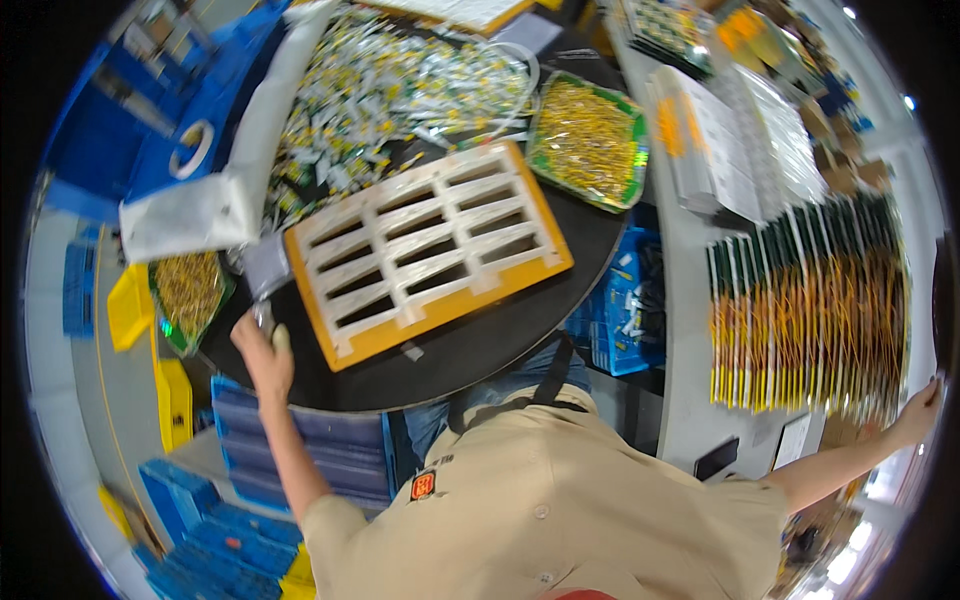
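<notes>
My left hand is at the left edge of a round black table, its fingers closed round a small greyish, shiny thing that I cannot make out. Just right of it lies a white slotted frame on an orange-yellow board, tilted on the tabletop. My right hand reaches out to the far right rim of the view. Its fingers look curled beside a dark upright surface; what they hold is too small and blurred to tell.
Behind the frame spreads a heap of small white, yellow and green parts. Green-rimmed trays of yellow pieces stand right and left. A grey bench bears a long row of green-and-orange wired parts. Below sits a blue bin.
</notes>
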Action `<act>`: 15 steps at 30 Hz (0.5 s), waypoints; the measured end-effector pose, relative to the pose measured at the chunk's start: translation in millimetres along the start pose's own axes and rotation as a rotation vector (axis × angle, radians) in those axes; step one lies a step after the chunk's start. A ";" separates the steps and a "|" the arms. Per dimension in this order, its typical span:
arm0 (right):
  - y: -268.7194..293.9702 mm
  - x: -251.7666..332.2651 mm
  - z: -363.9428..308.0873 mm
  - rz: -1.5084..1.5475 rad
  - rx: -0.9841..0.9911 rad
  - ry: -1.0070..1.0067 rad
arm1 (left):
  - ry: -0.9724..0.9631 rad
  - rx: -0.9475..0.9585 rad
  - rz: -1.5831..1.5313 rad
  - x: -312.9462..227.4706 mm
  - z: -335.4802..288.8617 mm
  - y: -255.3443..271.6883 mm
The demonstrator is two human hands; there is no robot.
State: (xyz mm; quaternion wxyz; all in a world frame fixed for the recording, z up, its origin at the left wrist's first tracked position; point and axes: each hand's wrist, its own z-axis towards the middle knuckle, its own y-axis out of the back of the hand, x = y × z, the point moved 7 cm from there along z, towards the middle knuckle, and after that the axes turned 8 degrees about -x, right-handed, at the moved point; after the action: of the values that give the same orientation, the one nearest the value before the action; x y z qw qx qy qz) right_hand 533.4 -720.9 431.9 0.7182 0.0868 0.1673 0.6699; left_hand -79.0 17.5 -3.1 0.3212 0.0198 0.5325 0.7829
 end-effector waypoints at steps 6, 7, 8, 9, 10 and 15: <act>101.0 525.0 -356.2 1.706 1.556 0.267 | 0.386 0.066 -1.426 -201.5 21.3 -32.8; 139.5 574.9 -405.8 1.821 1.914 0.310 | 0.250 0.059 -1.324 -223.7 33.4 -33.4; 163.1 604.2 -428.4 1.887 2.037 0.323 | 0.121 0.081 -1.232 -235.8 41.1 -30.6; 186.2 629.6 -447.5 1.941 2.169 0.334 | 0.224 0.116 -1.196 -228.2 43.2 -32.9; 194.7 646.4 -455.1 1.962 2.173 0.267 | 0.277 0.233 -1.127 -215.4 43.5 -35.9; 215.0 691.1 -443.8 2.129 1.477 0.482 | 0.631 0.169 -1.207 -131.8 30.6 -34.0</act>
State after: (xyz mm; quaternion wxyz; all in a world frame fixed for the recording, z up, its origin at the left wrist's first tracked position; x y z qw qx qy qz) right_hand 206.7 -61.2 8.9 -0.4210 0.4235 0.4645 0.6539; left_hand 53.3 -18.7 22.4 0.5280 -0.4844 0.5775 0.3912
